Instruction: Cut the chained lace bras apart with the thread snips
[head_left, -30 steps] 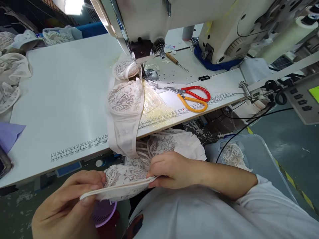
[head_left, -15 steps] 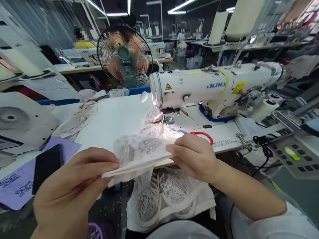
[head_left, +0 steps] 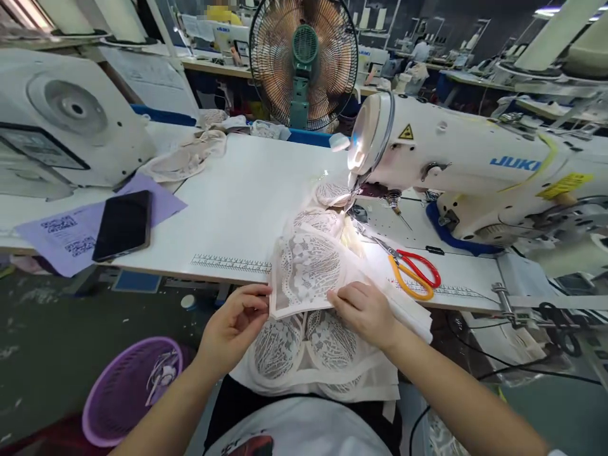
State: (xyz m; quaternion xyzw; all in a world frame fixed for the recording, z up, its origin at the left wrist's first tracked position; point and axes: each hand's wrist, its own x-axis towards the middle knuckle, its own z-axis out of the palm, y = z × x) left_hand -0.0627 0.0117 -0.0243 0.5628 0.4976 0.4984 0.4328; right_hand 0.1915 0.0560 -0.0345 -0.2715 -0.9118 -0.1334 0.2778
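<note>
A white lace piece [head_left: 308, 266] lies over the table's front edge, below the needle area of the white sewing machine [head_left: 456, 149]. My left hand [head_left: 237, 323] pinches its lower left corner between thumb and fingers. On the lower edge, further right, my right hand [head_left: 363, 310] is closed on the same piece. More lace cups [head_left: 327, 345] rest on my lap beneath both hands. Joined lace parts [head_left: 332, 194] run up to the machine's needle, whose tip is hidden. Scissors with red and orange handles [head_left: 415, 272] lie to the right of the lace.
On the left, a black phone [head_left: 123, 225] rests on purple paper [head_left: 71, 237]. A purple basket [head_left: 133, 386] stands on the floor. Behind the table [head_left: 228, 209] is a fan [head_left: 304, 60]. A second machine [head_left: 76, 120] stands at the left, with lace [head_left: 190, 158] beside it.
The view has shifted left and down. Both hands have lowered the lace piece toward the table edge, and it now hangs spread out. The scissors show more fully.
</note>
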